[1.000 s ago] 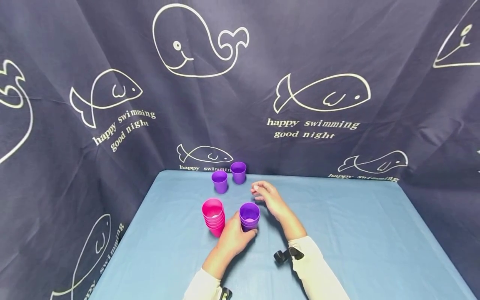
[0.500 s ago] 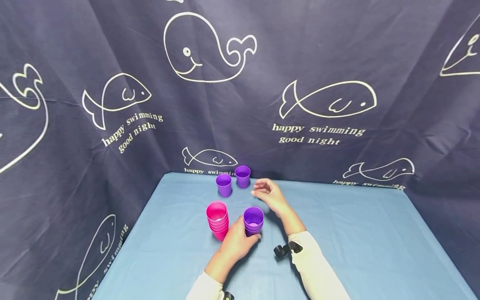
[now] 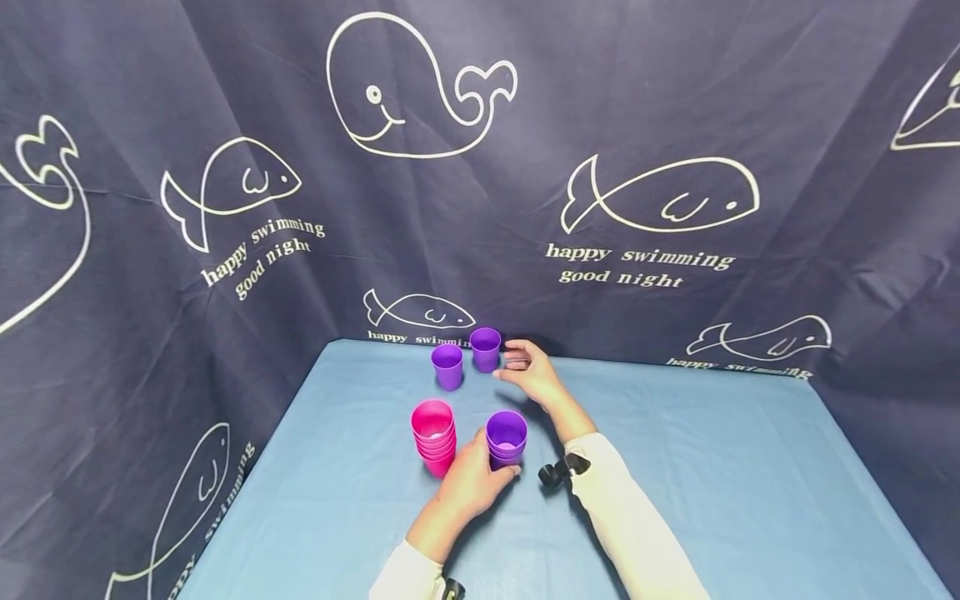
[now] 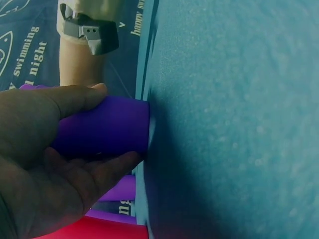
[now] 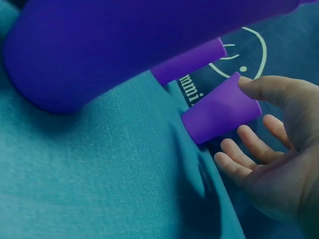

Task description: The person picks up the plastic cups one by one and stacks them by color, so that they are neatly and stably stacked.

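Note:
A stack of purple cups (image 3: 507, 440) stands upright on the table, and my left hand (image 3: 467, 478) grips its lower side, thumb and fingers curled round it. In the left wrist view the fingers lie along the purple cup wall (image 4: 109, 127). My right hand (image 3: 536, 375) reaches toward the back, beside a single purple cup (image 3: 486, 352). Its thumb and fingers are spread around that cup's near side in the right wrist view, and whether the thumb touches the rim cannot be told. A second single purple cup (image 3: 448, 370) stands just left of it.
A stack of pink cups (image 3: 435, 442) stands left of my left hand, close to it. The blue-covered table (image 3: 697, 467) ends at a dark curtain (image 3: 637, 92) with white fish drawings, close behind the back cups. Wrist straps with black mounts sit on both sleeves.
My right hand has moved forward and slightly left, to the back purple cup, with its fingers spreading. My left hand keeps its hold on the purple stack. The head view has shifted a little.

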`<action>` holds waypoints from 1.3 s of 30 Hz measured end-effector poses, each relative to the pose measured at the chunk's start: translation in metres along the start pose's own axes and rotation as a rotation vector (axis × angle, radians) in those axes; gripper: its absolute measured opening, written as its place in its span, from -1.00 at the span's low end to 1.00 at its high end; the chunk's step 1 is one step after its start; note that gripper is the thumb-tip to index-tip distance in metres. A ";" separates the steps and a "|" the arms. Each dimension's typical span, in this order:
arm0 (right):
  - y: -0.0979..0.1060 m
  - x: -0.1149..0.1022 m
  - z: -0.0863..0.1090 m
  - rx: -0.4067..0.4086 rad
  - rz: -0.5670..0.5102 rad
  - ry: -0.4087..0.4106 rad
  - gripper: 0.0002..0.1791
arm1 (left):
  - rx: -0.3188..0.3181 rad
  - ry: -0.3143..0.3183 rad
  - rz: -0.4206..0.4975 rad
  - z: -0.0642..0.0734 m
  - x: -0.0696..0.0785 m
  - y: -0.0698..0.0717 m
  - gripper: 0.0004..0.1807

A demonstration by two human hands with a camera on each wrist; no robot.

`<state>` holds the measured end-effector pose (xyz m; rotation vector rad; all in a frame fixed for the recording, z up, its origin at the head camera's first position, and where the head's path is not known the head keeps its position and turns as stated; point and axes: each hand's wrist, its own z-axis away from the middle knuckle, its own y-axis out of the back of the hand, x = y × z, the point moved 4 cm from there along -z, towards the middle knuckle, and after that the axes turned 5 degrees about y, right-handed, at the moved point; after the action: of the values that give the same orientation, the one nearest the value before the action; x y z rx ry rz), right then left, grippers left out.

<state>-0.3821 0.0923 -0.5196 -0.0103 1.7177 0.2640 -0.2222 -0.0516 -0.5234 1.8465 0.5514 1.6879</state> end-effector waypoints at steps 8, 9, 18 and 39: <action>-0.004 0.000 -0.014 -0.027 0.094 -0.021 -0.13 | -0.004 -0.016 -0.001 0.000 0.001 0.000 -0.30; -0.004 0.000 -0.016 -0.028 0.105 -0.024 -0.12 | -0.003 -0.019 0.000 0.001 0.001 0.000 -0.30; -0.012 0.002 -0.034 -0.070 0.189 -0.036 -0.05 | -0.007 -0.009 0.012 0.001 0.000 0.001 -0.28; -0.006 0.004 -0.034 0.006 0.049 0.100 -0.35 | 0.003 0.014 -0.020 0.000 0.004 0.000 -0.27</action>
<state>-0.4148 0.0809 -0.5197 0.0231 1.8201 0.2991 -0.2213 -0.0493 -0.5208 1.8265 0.5759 1.6893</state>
